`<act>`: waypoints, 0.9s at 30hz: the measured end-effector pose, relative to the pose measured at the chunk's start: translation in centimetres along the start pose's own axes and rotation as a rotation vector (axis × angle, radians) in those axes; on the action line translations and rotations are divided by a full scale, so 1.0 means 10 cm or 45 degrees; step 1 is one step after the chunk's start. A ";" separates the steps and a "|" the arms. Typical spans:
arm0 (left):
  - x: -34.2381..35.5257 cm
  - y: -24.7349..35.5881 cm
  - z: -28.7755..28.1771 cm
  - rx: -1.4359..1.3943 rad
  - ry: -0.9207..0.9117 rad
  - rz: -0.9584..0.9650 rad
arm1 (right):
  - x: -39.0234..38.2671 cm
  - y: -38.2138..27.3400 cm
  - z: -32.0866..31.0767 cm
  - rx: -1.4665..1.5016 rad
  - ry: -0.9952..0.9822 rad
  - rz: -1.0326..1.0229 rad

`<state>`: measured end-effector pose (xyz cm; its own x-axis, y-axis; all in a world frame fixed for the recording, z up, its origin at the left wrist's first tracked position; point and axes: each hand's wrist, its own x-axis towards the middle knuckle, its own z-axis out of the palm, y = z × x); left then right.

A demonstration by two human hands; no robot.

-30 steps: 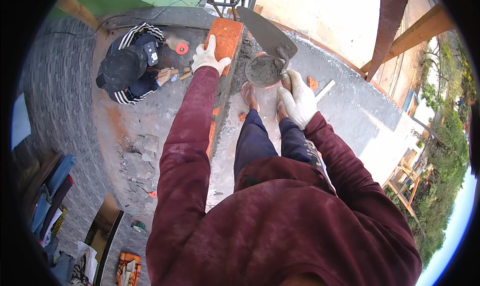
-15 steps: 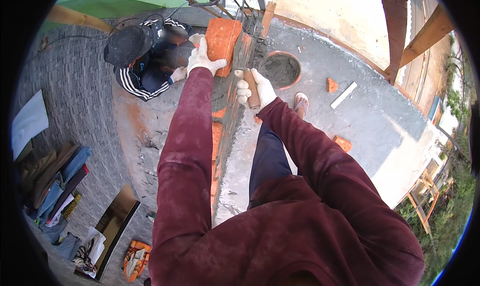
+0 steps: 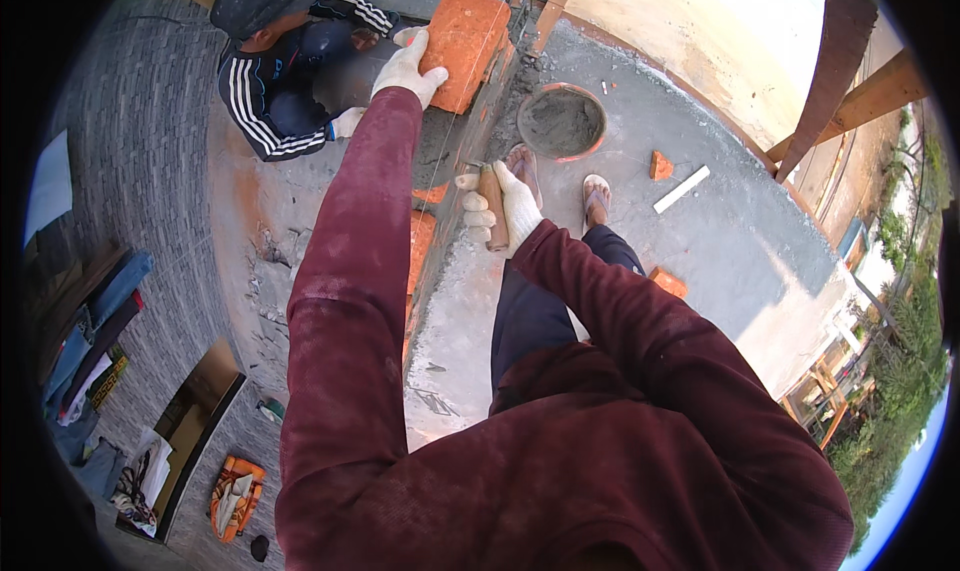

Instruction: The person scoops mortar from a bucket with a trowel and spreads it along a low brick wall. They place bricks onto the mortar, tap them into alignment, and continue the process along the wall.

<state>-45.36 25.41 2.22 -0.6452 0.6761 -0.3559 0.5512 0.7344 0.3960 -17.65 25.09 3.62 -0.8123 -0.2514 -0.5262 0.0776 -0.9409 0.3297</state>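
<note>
My gloved left hand (image 3: 407, 69) grips the near left side of an orange brick (image 3: 469, 49) at the top end of a low, mortar-smeared brick wall (image 3: 421, 239). Lower and to the right, my gloved right hand (image 3: 515, 201) is closed round the wooden handle of a trowel (image 3: 491, 206), beside the wall; the blade is barely visible. A thin string runs along the wall and across the brick. A round pan of grey mortar (image 3: 560, 121) sits on the concrete above my sandalled feet (image 3: 595, 199).
A co-worker (image 3: 285, 91) crouches left of the wall, a gloved hand near it. Steel bars rise at the top. Brick pieces (image 3: 661, 166) and a white strip (image 3: 682, 189) lie on the concrete. Timber posts (image 3: 850, 111) stand at the right, piled clothes (image 3: 90, 341) lower left.
My left hand and the brick have moved up and slightly right. The trowel blade, earlier raised over the pan, has dropped from sight; my right hand has come down and left, beside the wall.
</note>
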 end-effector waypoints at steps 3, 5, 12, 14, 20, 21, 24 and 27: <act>-0.12 -0.04 -0.11 -0.281 -0.131 -0.119 | -0.36 0.20 0.01 -0.167 -0.012 0.122; -0.28 -0.41 -0.13 -0.592 0.083 -0.126 | -0.83 0.25 -0.03 -0.298 0.059 0.238; -2.59 0.58 -0.65 -1.372 0.679 0.071 | -1.58 -1.22 -0.64 -2.485 0.834 0.382; -3.13 0.73 -0.01 -1.599 0.368 -0.063 | -1.33 -2.01 -1.68 -3.432 0.841 0.476; -4.61 1.11 2.93 -0.698 -0.413 -0.644 | -0.06 -2.55 -1.51 -3.983 0.858 0.182; -4.83 1.20 3.31 -0.630 -0.488 -0.616 | 0.27 -2.60 -1.48 -3.970 0.921 0.335; -4.71 1.23 3.75 -0.670 -0.519 -0.564 | 1.15 -2.57 -1.49 -4.054 1.083 0.413; -3.98 0.86 4.24 -1.157 -0.096 -0.695 | 1.42 -2.62 -1.84 -4.162 1.001 0.202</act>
<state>7.49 7.37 -16.06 -0.6340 0.2934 -0.7155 -0.4252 0.6406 0.6394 -20.55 41.98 -26.92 -0.7344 0.1995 -0.6487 0.1510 0.9799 0.1304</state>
